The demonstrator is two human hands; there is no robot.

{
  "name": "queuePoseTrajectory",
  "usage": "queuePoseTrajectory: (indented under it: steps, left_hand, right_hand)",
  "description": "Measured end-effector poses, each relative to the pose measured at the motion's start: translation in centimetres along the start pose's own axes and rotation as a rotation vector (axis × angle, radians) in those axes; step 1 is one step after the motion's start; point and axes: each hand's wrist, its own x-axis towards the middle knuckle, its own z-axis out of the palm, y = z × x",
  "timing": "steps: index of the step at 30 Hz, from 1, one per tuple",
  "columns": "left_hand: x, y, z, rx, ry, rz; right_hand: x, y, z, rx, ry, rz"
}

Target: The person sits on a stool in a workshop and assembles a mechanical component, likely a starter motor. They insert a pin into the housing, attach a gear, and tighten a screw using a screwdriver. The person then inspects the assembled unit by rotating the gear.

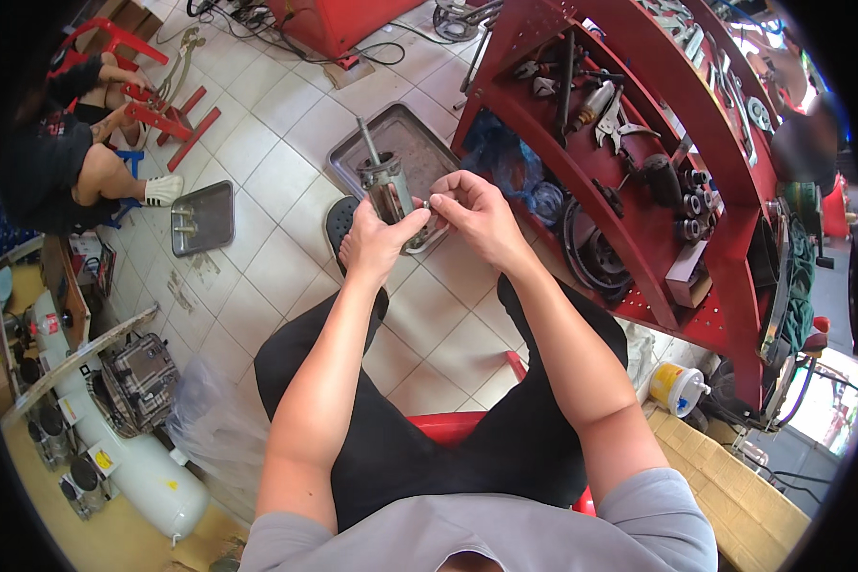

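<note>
My left hand (376, 246) is wrapped round a shiny metal cylinder (387, 191) with a long thin shaft rising from its far end. The cylinder is held up in front of my knees, above the near-left side of a grey metal tray (341, 153) on the floor. Close to the left thumb, my right hand (479, 214) is closed in a pinch on a small shiny piece (427, 204) beside the cylinder. The fingers hide most of that piece, so its kind is unclear.
A red tool rack (629, 224) with pliers and sockets stands to my right. A second tray (203, 219) lies on the tiles at left, near a seated person (86, 157) working at a red stand (176, 124). A white bucket (675, 388) stands at lower right.
</note>
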Motion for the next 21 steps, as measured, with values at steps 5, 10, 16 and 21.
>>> queuePoseTrajectory:
  steps: [5,10,16,21]
  left_hand:
    - [0.2,-0.5,-0.5,-0.054,-0.021,0.015]
    - [0.2,-0.6,-0.7,-0.015,-0.026,0.040]
    - [-0.1,0.2,-0.1,-0.144,0.001,0.071]
    - [0.0,0.1,-0.6,-0.102,-0.063,0.049]
  right_hand:
    - [-0.2,-0.3,0.2,0.047,-0.038,0.027]
    - [-0.3,-0.4,0.1,0.024,-0.048,0.013]
    - [-0.5,-0.2,0.2,0.078,-0.091,-0.008]
    - [-0.6,-0.4,0.3,0.049,-0.065,-0.013]
